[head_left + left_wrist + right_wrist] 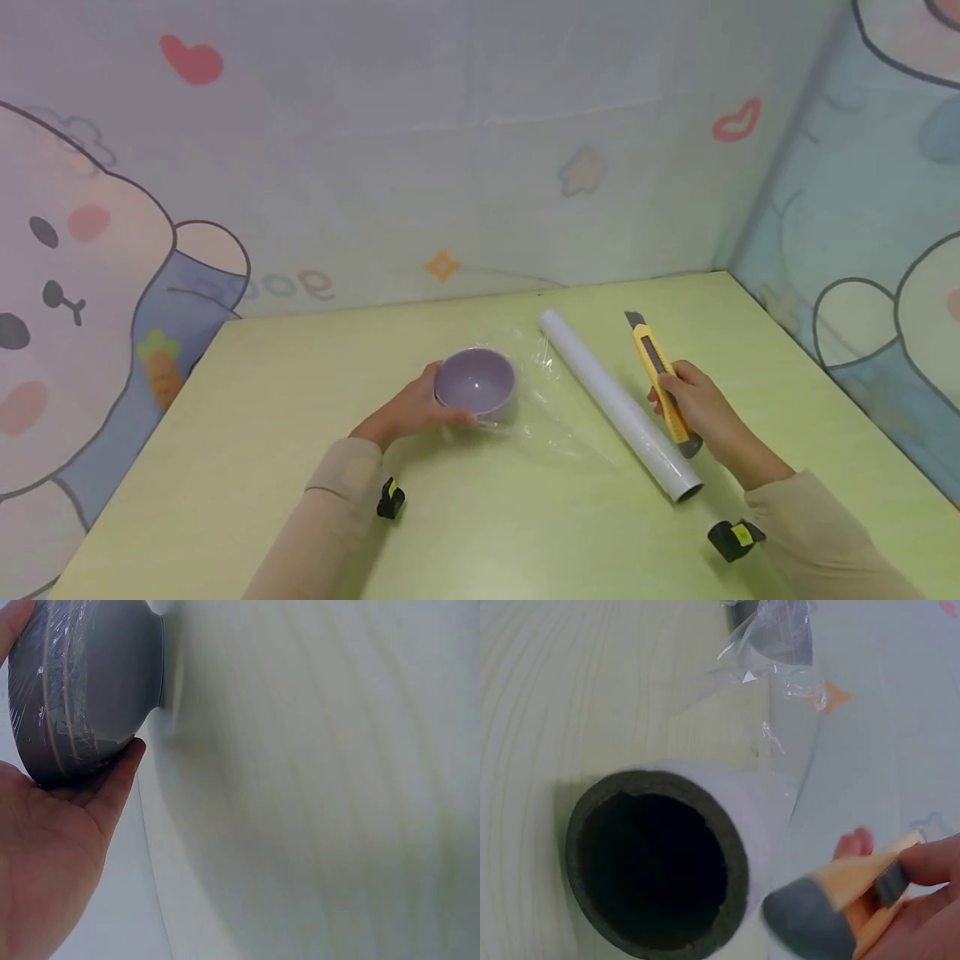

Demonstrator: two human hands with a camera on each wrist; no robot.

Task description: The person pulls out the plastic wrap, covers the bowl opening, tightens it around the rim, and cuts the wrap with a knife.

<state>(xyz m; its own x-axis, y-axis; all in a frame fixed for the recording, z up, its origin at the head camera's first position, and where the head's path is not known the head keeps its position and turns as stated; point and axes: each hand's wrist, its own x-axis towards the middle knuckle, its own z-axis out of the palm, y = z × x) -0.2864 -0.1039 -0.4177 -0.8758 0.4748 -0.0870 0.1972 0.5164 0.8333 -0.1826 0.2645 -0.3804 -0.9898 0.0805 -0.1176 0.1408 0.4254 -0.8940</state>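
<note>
A small purple bowl [476, 383] stands on the table, with clear plastic film [64, 682] stretched over its rim and side. My left hand [420, 407] grips it from the left, thumb along the near side and fingers round the far side. Loose film [551, 425] trails to the bowl's right. In my right hand [697, 406] is a yellow utility knife [660, 375], held above the table with its dark tip pointing away from me. The thumb lies on the knife's slider [891, 883]. Between the hands lies a roll of cling film [618, 404], its hollow core end [656, 862] towards me.
The pale green table [525, 533] meets a printed cloth backdrop [375, 167] at its back edge and along the sides. Small black wrist cameras [735, 540] hang at both cuffs. The roll lies slantwise, close to the right hand.
</note>
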